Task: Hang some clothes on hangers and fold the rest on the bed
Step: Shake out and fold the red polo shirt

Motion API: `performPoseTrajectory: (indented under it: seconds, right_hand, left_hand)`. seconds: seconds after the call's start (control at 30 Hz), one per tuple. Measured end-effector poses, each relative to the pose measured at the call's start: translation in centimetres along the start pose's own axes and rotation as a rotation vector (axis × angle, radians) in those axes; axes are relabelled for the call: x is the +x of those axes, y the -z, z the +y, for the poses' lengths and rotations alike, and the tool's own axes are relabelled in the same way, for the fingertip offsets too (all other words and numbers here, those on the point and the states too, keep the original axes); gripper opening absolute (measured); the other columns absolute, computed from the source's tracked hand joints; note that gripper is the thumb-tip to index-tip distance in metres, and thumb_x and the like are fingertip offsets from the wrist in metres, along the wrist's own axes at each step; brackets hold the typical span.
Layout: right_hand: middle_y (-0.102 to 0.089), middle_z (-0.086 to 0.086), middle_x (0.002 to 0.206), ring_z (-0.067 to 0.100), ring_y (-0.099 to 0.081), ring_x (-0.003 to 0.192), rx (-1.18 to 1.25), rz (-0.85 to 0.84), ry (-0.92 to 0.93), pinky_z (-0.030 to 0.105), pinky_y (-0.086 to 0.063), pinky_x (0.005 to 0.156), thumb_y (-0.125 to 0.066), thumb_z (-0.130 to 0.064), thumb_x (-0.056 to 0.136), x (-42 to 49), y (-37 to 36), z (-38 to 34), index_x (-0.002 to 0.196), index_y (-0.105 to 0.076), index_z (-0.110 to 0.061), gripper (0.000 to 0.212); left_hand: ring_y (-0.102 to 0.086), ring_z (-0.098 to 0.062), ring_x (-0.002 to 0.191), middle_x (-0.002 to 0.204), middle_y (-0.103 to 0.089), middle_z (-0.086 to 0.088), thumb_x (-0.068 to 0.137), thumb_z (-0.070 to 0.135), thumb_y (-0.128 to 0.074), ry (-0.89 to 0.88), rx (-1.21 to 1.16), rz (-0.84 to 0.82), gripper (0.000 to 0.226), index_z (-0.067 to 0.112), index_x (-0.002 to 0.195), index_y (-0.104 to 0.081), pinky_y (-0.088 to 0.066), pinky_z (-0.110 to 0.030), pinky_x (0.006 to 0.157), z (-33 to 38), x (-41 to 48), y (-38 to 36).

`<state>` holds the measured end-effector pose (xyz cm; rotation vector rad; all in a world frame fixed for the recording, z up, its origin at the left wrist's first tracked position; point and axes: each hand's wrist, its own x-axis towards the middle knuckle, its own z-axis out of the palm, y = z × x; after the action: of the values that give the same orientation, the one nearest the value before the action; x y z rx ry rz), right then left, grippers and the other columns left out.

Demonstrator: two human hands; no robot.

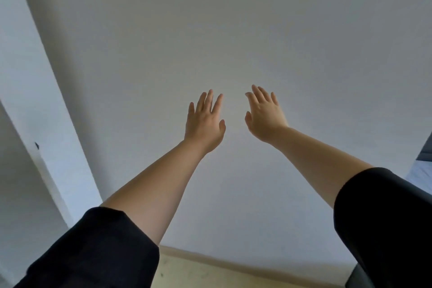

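White painted wall (233, 30) fills nearly the whole head view, plain and evenly lit. Both arms reach forward and up in front of it, bare from the elbow, each coming out of a black sleeve: the left sleeve (93, 252) at the bottom left corner, the right sleeve (385, 217) at the bottom right. The left hand (203, 121) shows its back to the camera, fingers straight and a little spread, thumb out to the inner side; its grip is open and holds nothing. The right hand (265, 116) is just beside it but apart from it. Its straight fingers lean slightly toward the left hand, thumb also on the inner side; its grip is likewise open and empty. Whether the fingertips touch the wall cannot be told from here. On the left a white upright strip (46, 100), a frame or a pillar edge, runs slanted from the top corner down behind the left sleeve, with a small dark mark (36, 145) on it. Below the arms a pale skirting board (233, 260) meets a beige floor (210, 273). The clothes and hangers are out of this view. At the right edge, above the right sleeve, a sliver of pale striped fabric (420, 176) lies under a dark shape (426, 149); whether it belongs to the bed cannot be told
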<state>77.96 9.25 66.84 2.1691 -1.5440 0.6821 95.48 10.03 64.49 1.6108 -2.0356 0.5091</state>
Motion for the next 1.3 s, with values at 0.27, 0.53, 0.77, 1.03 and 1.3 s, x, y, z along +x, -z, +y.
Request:
performPoseTrajectory:
  seconds: [0.27, 0.53, 0.77, 1.03, 1.3]
  right_hand:
    - [-0.009, 0.014, 0.160, 0.026, -0.004, 0.148, -0.145, -0.061, -0.027, 0.043, -0.002, 0.119, -0.043, -0.020, 0.096, -0.7, -3.8, 16.2, 0.147, -0.025, -0.006, 0.056]
    - [-0.004, 0.014, 0.160, 0.028, 0.002, 0.148, -0.203, -0.108, -0.045, 0.042, 0.006, 0.118, -0.043, -0.019, 0.094, -4.7, -9.2, 33.2, 0.150, -0.019, -0.006, 0.062]
    - [-0.023, 0.020, 0.155, 0.033, -0.017, 0.146, -0.091, -0.063, 0.222, 0.047, -0.008, 0.117, -0.054, -0.011, 0.084, -7.0, -15.7, 43.4, 0.142, -0.038, 0.001, 0.061]
    - [-0.023, 0.020, 0.155, 0.028, -0.004, 0.145, 0.058, -0.210, 0.273, 0.048, -0.006, 0.116, -0.056, -0.008, 0.081, -14.3, -23.0, 47.5, 0.141, -0.040, 0.001, 0.063]
    - [-0.027, 0.021, 0.153, 0.029, -0.011, 0.144, 0.090, -0.165, 0.347, 0.051, -0.008, 0.114, -0.049, -0.007, 0.075, -24.8, -36.7, 48.4, 0.138, -0.042, 0.002, 0.064]
  left_hand:
    - [0.005, -0.026, 0.148, 0.161, 0.004, -0.009, 0.099, 0.033, -0.035, -0.126, -0.084, -0.050, 0.066, 0.018, 0.153, 0.000, -0.002, -0.046, 0.118, 11.6, 9.7, -9.8]
    - [0.009, -0.024, 0.148, 0.161, 0.007, -0.008, 0.099, 0.030, -0.035, -0.115, -0.167, -0.089, 0.067, 0.016, 0.153, 0.002, 0.002, -0.045, 0.118, 25.3, 12.3, -21.5]
    - [0.009, -0.021, 0.148, 0.161, 0.007, -0.006, 0.100, 0.028, -0.034, 0.079, -0.220, -0.126, 0.065, 0.019, 0.153, 0.003, 0.003, -0.041, 0.118, 35.7, 12.0, -30.0]
    - [0.000, -0.025, 0.148, 0.161, -0.006, -0.011, 0.097, 0.023, -0.042, 0.194, -0.214, -0.269, 0.065, 0.014, 0.153, -0.011, -0.007, -0.045, 0.118, 41.2, 6.1, -36.9]
    - [0.004, -0.024, 0.148, 0.161, 0.003, -0.008, 0.099, 0.029, -0.038, 0.185, -0.150, -0.333, 0.066, 0.020, 0.153, -0.001, -0.003, -0.043, 0.118, 42.3, -4.6, -51.2]
